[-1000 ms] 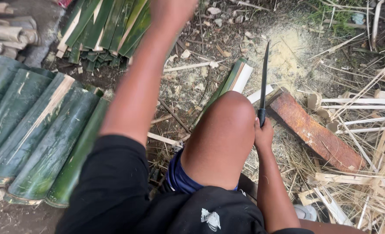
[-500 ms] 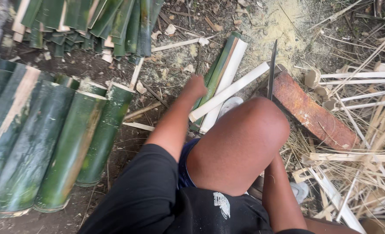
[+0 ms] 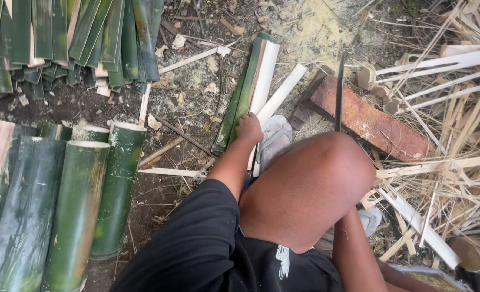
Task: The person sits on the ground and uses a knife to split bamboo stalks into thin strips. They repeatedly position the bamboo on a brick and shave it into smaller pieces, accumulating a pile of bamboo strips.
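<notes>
A split green bamboo slat at frame centre is being gripped at its near end by the closed left hand; the right hand is hidden behind the knee, its state untellable, with bare dirt lying open leftward.

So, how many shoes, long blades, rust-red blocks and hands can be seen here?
grey shoes: 2
long dark blade: 1
rust-red block: 1
left hand, gripping a split bamboo slat: 1
Total: 5

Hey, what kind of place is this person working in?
Probably an outdoor bamboo-splitting spot on bare ground. Green bamboo sections lie to one side, split bamboo strips are stacked ahead, and the left hand rests on a split piece amid sawdust.
</notes>
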